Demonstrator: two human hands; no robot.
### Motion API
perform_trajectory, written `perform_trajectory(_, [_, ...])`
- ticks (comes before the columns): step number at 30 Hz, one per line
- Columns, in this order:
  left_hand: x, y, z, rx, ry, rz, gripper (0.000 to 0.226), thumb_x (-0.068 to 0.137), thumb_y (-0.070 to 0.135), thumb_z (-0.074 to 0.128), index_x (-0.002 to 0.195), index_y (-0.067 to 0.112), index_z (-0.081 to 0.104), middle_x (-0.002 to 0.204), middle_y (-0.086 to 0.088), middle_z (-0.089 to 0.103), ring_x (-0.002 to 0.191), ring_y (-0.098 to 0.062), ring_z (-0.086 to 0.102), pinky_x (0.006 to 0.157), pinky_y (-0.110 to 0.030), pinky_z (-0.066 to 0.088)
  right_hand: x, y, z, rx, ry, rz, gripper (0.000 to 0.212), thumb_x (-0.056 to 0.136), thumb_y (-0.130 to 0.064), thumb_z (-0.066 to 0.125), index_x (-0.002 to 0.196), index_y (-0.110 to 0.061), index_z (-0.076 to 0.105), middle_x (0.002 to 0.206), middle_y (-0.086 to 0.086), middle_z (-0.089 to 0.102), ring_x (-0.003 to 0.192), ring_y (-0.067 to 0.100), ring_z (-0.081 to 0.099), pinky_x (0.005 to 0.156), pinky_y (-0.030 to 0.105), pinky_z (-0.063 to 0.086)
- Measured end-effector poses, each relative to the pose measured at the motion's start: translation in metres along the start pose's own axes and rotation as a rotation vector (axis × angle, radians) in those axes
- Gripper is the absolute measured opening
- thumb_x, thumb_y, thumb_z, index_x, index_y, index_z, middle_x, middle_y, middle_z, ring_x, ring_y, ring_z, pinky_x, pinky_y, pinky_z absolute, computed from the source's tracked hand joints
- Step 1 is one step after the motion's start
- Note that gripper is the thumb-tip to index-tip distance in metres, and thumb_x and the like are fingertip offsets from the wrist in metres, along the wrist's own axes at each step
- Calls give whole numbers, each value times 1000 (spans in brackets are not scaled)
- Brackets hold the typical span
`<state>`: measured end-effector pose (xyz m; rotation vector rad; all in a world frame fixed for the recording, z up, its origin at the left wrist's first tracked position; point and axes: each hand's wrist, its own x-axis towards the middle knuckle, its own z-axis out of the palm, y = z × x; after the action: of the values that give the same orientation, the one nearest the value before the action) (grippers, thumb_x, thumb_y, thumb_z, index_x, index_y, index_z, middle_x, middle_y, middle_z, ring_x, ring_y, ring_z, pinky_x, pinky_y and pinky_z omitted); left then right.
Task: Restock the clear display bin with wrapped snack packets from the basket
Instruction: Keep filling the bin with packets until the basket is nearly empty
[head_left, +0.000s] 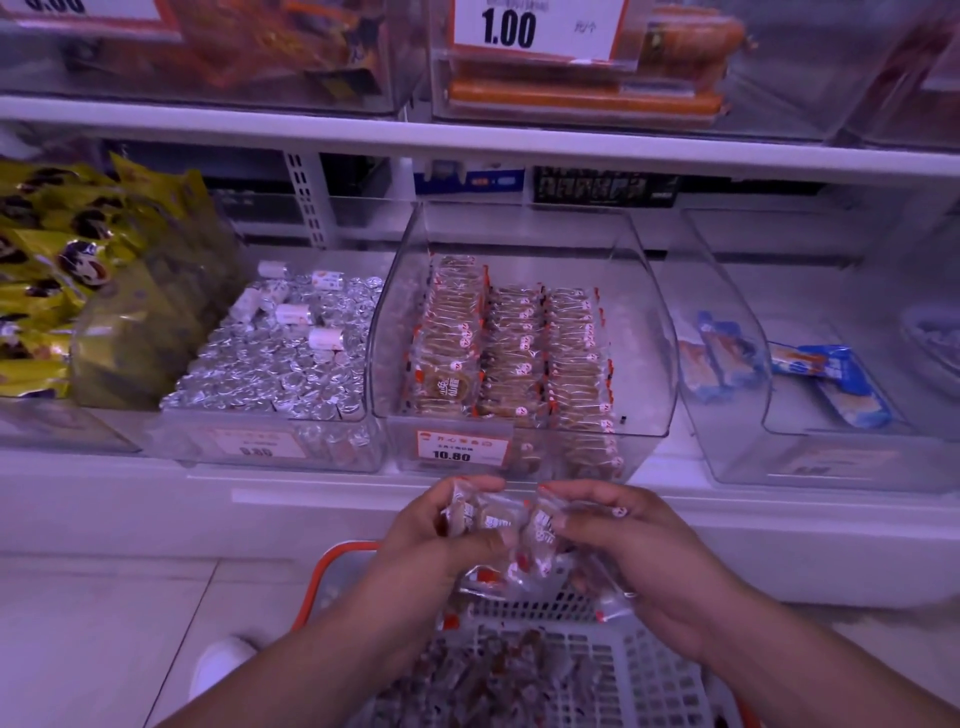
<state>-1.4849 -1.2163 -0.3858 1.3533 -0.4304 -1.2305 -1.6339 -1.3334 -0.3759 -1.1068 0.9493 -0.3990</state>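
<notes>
Left hand (441, 530): near centre, above the basket, fingers curled around a small bunch of wrapped snack packets (498, 525).
Right hand (623, 545): just right of the left hand, fingers bent and pinching the other end of the same bunch; a few packets hang below between the two hands.
Basket (649, 670): nearest the viewer, low in the scene, grey plastic mesh with an orange rim, holding a loose heap of more wrapped packets.
Clear display bin (644, 332): on the lower shelf (311, 493), straight beyond the hands; three neat rows of the same brown packets stand on edge inside, leaving bare space at its right side and far end.
Price tag (452, 447): orange and white, on the bin's near face, reading 10.80.
Left neighbour: a clear bin of silver foil sweets (280, 358), then yellow packets (52, 270) at far left.
Right neighbour: a clear bin with a few blue packets (831, 379).
Upper shelf: clear bins of orange sausages (582, 98) behind a tag reading 1.00.
</notes>
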Motion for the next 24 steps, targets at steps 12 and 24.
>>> perform_trajectory(12, [-7,0,8,-164,-14,-81,42,68,19,81,107,12,68,101,-31,68,81,-36,64,66,-40,53,-2,2,17,-304,-75,-198,24,81,-14,79,100,-28,76,85,3,75,66,11,65,63,28,52])
perform_trajectory(24, [-4,1,13,-324,40,-61,43,70,6,76,112,8,67,85,-12,72,65,-20,67,54,-27,52,-6,8,25,-217,-134,-102,52,97,1,51,142,-23,48,122,-6,69,111,6,65,97,23,50])
